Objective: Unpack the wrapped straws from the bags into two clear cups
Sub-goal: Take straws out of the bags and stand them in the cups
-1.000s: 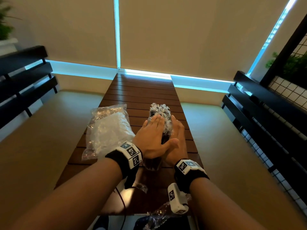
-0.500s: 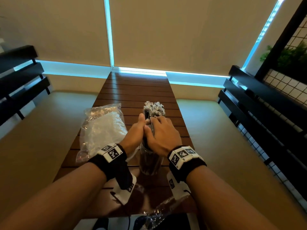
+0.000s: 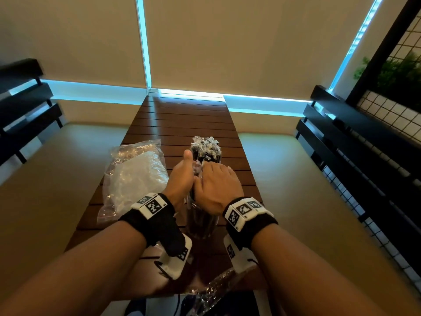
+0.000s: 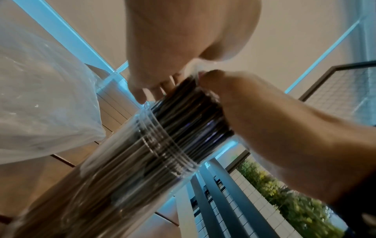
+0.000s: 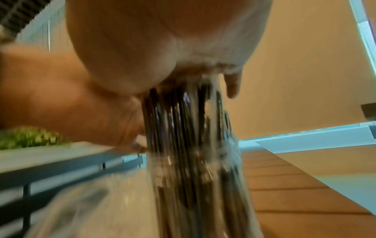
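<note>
A: Where did the straws (image 3: 206, 153) stand?
B: Upright in a clear cup (image 3: 201, 221) near the middle of the slatted worktop (image 3: 182, 117), their crumpled wrapper ends sticking up above both hands.

A: And the grip on each side?
B: The left hand (image 3: 182, 179) was curled round the bundle from the left, thumb pointing up. The right hand (image 3: 216, 185) lay over it from the right, fingers bent round the straws. In the left wrist view the fingertips (image 4: 154, 90) met the dark straws just above the ribbed rim of the cup.

A: What sat close by?
B: A full clear bag (image 3: 134, 179) lay just left of the cup, reaching to the worktop's left edge. Crinkled plastic (image 3: 218, 286) lay at the near edge.

A: Any open room?
B: The far half of the worktop was bare, and a narrow strip ran along the right edge beside the cup.
</note>
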Tool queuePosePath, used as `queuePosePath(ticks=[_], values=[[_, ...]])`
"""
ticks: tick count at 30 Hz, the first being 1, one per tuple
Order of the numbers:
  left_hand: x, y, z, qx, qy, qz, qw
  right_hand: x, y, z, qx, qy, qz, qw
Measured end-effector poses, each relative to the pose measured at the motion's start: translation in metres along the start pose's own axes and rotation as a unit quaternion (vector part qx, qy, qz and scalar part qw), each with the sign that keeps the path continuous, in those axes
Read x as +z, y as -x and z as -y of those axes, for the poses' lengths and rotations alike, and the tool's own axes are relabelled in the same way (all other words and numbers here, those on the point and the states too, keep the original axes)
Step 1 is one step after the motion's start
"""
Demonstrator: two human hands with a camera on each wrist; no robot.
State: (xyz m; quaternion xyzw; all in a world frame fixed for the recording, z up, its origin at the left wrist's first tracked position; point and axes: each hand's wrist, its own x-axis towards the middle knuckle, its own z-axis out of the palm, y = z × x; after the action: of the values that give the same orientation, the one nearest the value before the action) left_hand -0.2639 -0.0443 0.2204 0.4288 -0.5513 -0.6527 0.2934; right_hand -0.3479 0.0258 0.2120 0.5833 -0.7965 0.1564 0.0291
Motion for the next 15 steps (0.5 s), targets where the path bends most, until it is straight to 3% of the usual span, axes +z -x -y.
queuePosePath(ticks=[4, 10, 15], values=[[-0.013, 0.004, -0.005, -0.050, 0.011, 0.035, 0.998, -0.019, -0.008, 0.010, 0.054, -0.055, -0.021, 0.997], [-0.012, 0.010, -0.015, -0.127, -0.038, 0.109, 0.985, 0.008, -0.007, 0.022, 0.057, -0.010, -0.028, 0.998], [-0.006, 0.014, -0.026, -0.137, -0.060, 0.115, 0.982, 0.019, -0.008, 0.017, 0.039, 0.039, -0.021, 0.998]])
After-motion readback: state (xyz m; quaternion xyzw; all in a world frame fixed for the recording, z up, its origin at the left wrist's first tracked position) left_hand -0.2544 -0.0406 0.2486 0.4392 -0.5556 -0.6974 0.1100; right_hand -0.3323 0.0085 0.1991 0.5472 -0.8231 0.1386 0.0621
